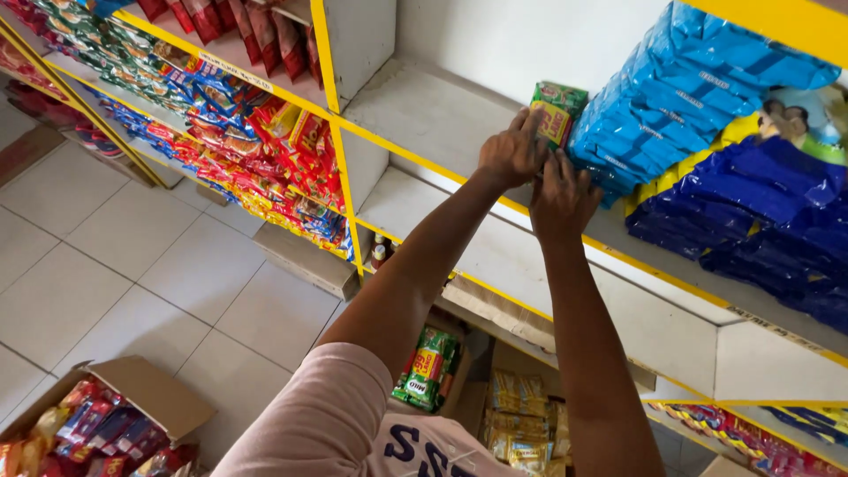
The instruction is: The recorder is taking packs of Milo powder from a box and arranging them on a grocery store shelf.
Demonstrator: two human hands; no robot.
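Left hand (512, 152) grips the green and yellow packet (555, 111), fingers curled round its lower edge, standing it upright on the white shelf (433, 110) against the stack of light blue packs (680, 88). Right hand (562, 196) sits just below with fingers spread; whether it touches the packet is hard to tell. Dark blue packs (768, 212) lie further right.
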